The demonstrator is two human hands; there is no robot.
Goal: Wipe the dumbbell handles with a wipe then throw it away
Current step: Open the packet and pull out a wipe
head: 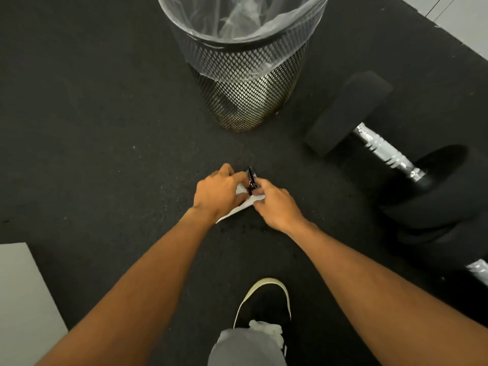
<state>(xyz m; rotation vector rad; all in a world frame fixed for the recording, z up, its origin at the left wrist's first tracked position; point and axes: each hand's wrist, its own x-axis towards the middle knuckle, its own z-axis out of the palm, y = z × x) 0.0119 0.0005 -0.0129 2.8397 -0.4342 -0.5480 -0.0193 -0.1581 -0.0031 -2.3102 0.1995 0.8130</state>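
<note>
Both my hands meet low over the black floor. My left hand (216,192) and my right hand (277,207) pinch a small white wipe packet (241,207) between them; a dark torn strip (250,177) sticks up from its top. A black dumbbell lies to the right, its near head (348,112) and far head (433,188) joined by a shiny knurled handle (385,150). A second handle (479,269) peeks in at the right edge. The mesh waste bin (245,75) with a clear liner stands straight ahead, beyond my hands.
My black shoe (266,302) with a pale sole and grey trouser leg (245,347) are at the bottom centre. A pale slab (23,299) sits at the lower left. Light flooring (464,25) starts past the mat's edge at the top right.
</note>
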